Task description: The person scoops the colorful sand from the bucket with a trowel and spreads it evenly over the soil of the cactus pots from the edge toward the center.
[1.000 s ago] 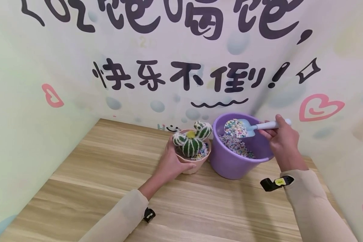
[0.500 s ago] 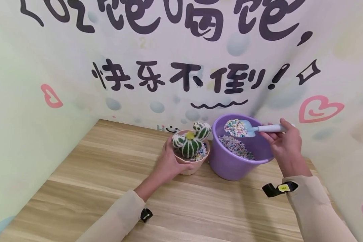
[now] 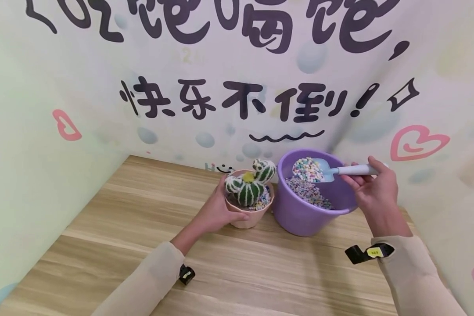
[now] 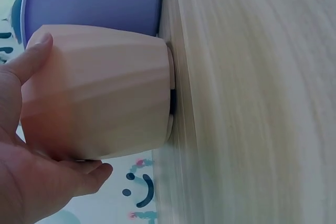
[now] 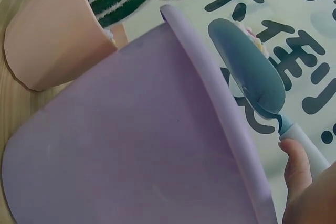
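In the head view my left hand [image 3: 213,211] holds the side of a pink flower pot [image 3: 248,220]. A green cactus [image 3: 248,193] with white fuzzy ribs stands in it among pastel pebbles [image 3: 262,201]. The left wrist view shows thumb and fingers around opposite sides of the pot [image 4: 105,87], which stands on the wood. My right hand [image 3: 379,188] grips the pale handle of a light-blue hand trowel [image 3: 328,170], heaped with coloured pebbles [image 3: 309,169]. The trowel is above the opening of a purple bucket [image 3: 300,219], partly filled with similar pebbles.
Pot and bucket stand close together on a wood-grain table [image 3: 142,219], near its back edge. Behind them rises a white printed wall covering [image 3: 221,127] with black lettering. Another pale wall [image 3: 31,184] borders the table on the left.
The right hand has shifted slightly right and down, with the loaded trowel staying above the bucket. The left forearm has moved a little left while the hand stays on the pot.
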Demonstrator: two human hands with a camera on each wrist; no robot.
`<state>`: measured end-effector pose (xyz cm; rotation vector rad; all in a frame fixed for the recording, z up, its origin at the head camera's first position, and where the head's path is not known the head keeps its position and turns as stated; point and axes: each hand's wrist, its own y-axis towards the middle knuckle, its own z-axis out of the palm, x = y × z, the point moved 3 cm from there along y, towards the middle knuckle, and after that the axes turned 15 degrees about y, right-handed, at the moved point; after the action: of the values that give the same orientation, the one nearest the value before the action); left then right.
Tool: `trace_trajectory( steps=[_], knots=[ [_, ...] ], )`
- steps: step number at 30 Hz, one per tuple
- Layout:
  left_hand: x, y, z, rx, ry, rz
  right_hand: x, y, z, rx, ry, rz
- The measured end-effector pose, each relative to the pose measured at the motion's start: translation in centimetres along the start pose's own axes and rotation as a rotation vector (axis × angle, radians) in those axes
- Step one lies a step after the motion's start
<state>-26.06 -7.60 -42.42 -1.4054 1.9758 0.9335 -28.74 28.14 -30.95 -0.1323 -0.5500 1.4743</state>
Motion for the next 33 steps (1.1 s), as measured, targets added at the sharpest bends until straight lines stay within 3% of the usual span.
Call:
trace_trajectory(
  steps=[16, 25, 33],
  knots=[
    [-0.3, -0.6, 0.3, -0.086, 0.034, -0.085, -1.0, -1.7, -0.6, 0.033, 0.004, 0.022],
    [-0.5, -1.2, 0.6, -0.087, 0.063, -0.175, -1.9, -3.2, -1.6, 0.064, 0.030, 0.031],
    [-0.7, -1.4, 0.7, -0.101, 0.084, -0.192, -2.6, -4.7, -2.7, 0.106, 0.049, 0.040]
  ],
)
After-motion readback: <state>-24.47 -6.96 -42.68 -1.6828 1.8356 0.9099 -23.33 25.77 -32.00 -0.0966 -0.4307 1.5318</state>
